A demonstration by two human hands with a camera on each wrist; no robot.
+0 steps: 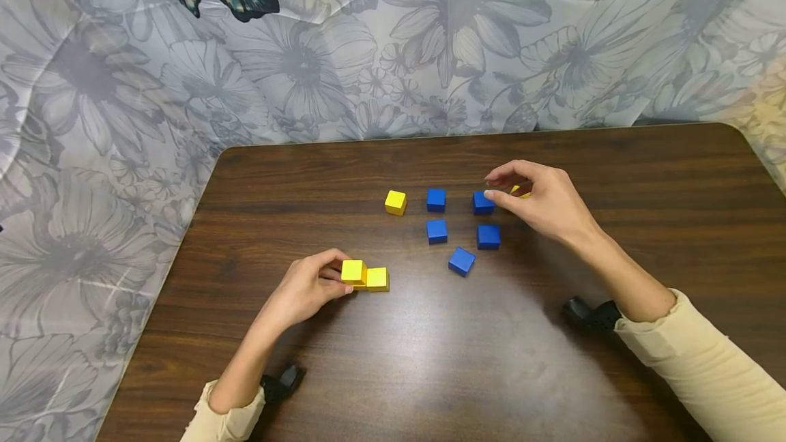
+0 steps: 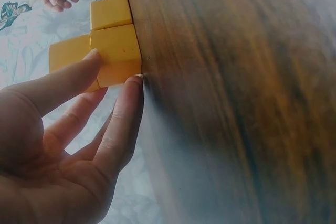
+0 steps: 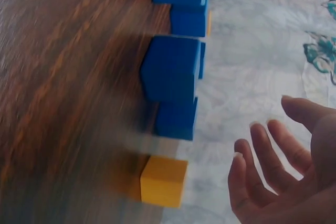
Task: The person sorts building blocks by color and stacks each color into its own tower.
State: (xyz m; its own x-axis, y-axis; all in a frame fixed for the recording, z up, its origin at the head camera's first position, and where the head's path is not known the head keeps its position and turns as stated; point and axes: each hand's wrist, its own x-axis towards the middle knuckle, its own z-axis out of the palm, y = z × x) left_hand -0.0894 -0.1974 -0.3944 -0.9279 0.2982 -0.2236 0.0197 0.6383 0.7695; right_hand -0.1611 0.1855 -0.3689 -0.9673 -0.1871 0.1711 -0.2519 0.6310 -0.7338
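Observation:
My left hand holds a small stack of yellow cubes at its left end, thumb and fingers about the lower left cube. On top of that one sits another yellow cube, and a third yellow cube stands against its right side on the table. Above the far right of the cubes hovers my right hand, its fingers loosely bent with nothing between them. Below it lie a blue cube, overlapped by the thumb in the head view, and a yellow cube, mostly hidden there.
Several more blue cubes, such as one set askew, are scattered over the middle of the brown wooden table. Left of them lies a single yellow cube. A floral cloth hangs behind the table's back edge.

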